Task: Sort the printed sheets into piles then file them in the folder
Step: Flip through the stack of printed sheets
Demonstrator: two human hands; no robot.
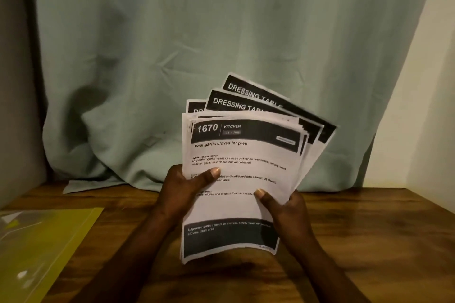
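Observation:
A fanned stack of printed sheets (242, 160) is held upright above the wooden table (357, 229). The front sheet is headed "1670 KITCHEN"; sheets behind it, fanned to the upper right, read "DRESSING TABLE". My left hand (182, 187) grips the stack's left edge, thumb pressed across the front sheet. My right hand (283, 206) holds the lower right edge, thumb on the front. A yellow-green transparent folder (41, 241) lies flat on the table at the left, apart from both hands.
A pale green curtain (172, 56) hangs behind the table and bunches onto its back edge. A cream wall (430, 106) stands at the right. Bare table surface shows to the right of the hands and in front of them.

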